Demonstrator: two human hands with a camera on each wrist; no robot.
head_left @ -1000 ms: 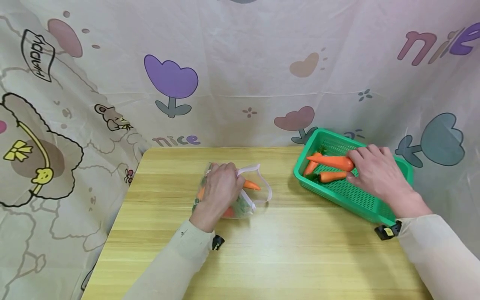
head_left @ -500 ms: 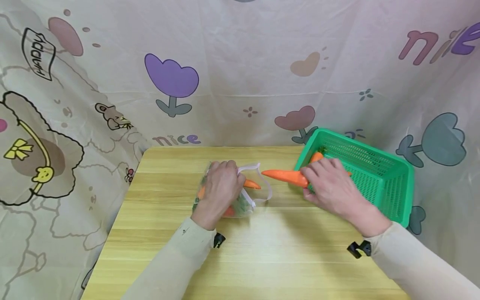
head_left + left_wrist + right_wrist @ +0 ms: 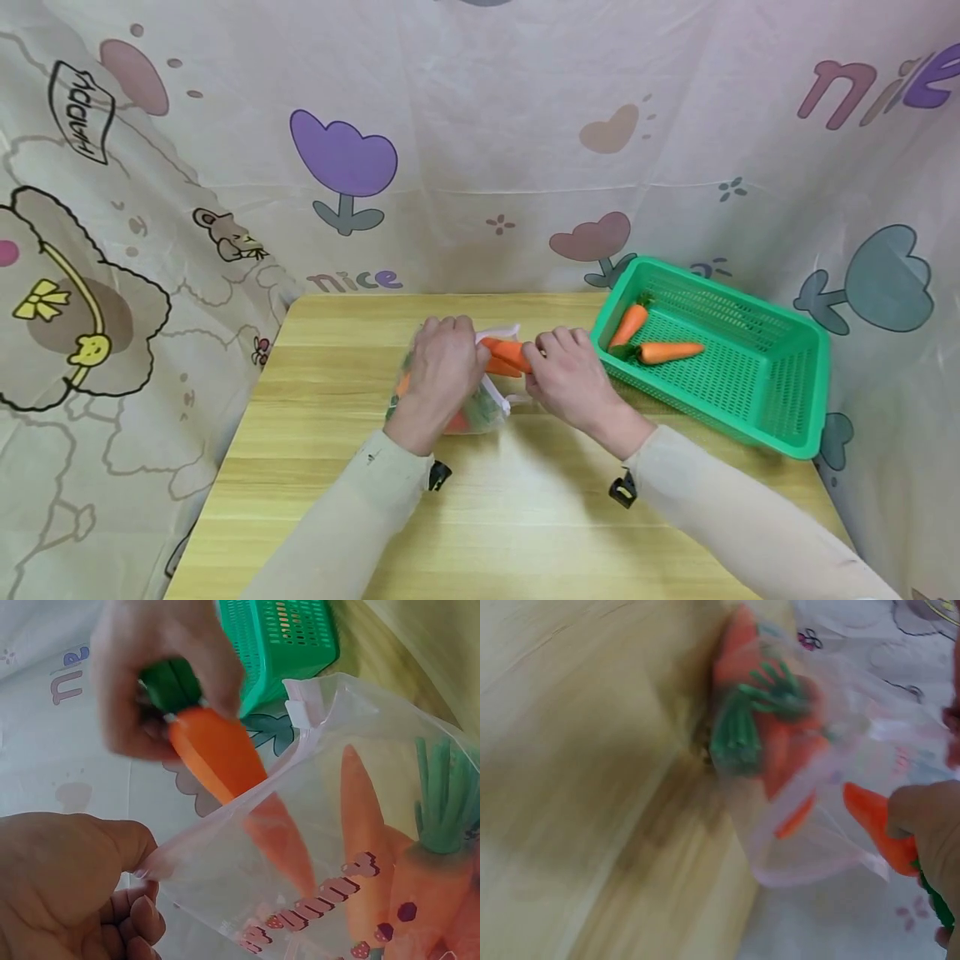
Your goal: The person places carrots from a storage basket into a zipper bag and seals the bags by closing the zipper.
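Note:
My left hand pinches the edge of a clear zip bag between thumb and fingers, its mouth held apart. Several carrots with green tops lie inside the bag. In my right hand is another carrot, gripped at its green top. Its tip points into the bag's mouth, and in the left wrist view the lower part shows through the clear plastic. A white slider sits at the far corner of the pink zip strip.
On the right of the wooden table stands a green basket. Two carrots lie in its left part, one upright along the side, one crosswise. A printed curtain hangs behind the table.
My right hand has lifted a carrot out of the green basket and carried it left to the bag's mouth. The left hand has stayed in place on the bag.

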